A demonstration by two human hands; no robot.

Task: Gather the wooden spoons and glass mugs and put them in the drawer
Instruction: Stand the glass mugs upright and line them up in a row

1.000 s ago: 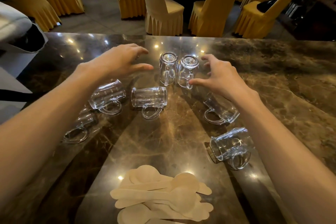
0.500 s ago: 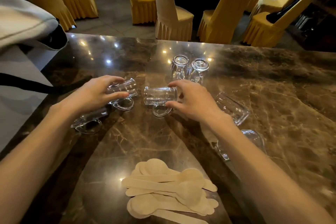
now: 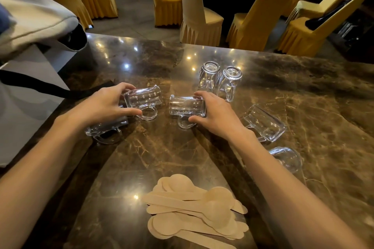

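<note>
left hand wrapped round tipped glass mug | right hand clamps second tipped mug; one each, halves trips | wooden spoons untouched; drawer unseen

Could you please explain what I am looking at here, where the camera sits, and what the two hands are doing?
There is no machine here: a person wears one wide-angle camera on the head, looking forward and down, so both bare arms reach in from the bottom of the picture. The surface is a dark marble table. The left hand grips one glass mug lying on its side, and the right hand grips another sideways mug. A third mug lies partly under the left hand. Two mugs stand upside down further back, and two more lie beside the right arm. A pile of flat wooden spoons sits near the person, untouched. No drawer is in view. Yellow-covered chairs stand beyond the table.
</note>
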